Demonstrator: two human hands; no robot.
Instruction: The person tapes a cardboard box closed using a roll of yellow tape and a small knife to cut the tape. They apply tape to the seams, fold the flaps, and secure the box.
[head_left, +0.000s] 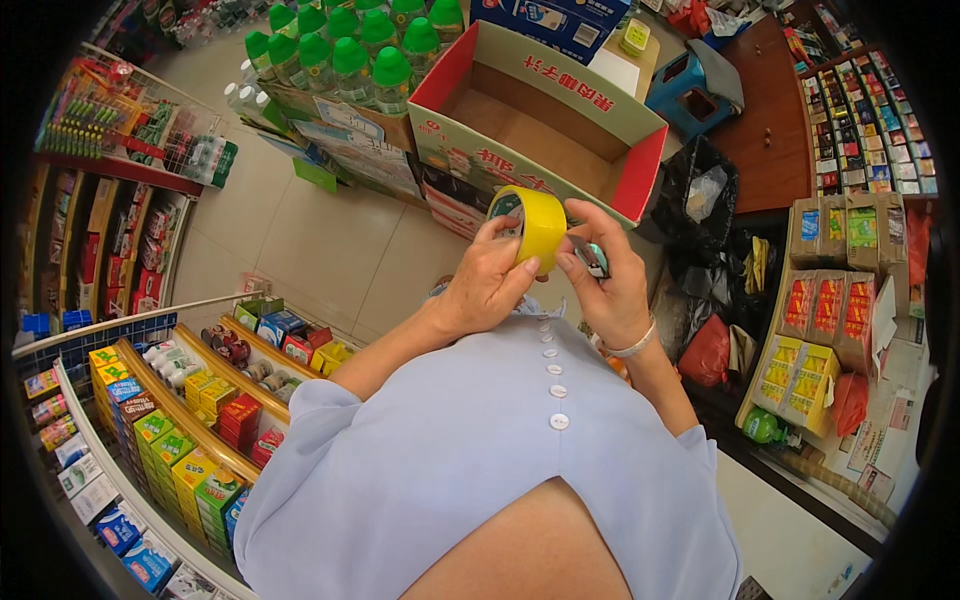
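My left hand (480, 277) grips a roll of yellow packing tape (543, 229), its fingers passing into the core and its thumb on the outer face. My right hand (611, 277) holds a small cutter-like tool with a teal and dark handle (592, 256) against the palm. Its thumb and forefinger are at the right edge of the roll; whether they pinch the tape end cannot be told. Just beyond both hands stands an open-topped cardboard carton (517, 169) with red inner end walls and printed sides, its brown inside bottom in sight.
Green-capped bottles (351, 67) stand in a carton at the far left of the open one. Shelves of small boxed goods (187, 420) curve along my left. A black rubbish bag (694, 187) and a blue plastic stool (690, 94) lie beyond my right hand. Stacked packets (795, 382) fill the right-hand counter.
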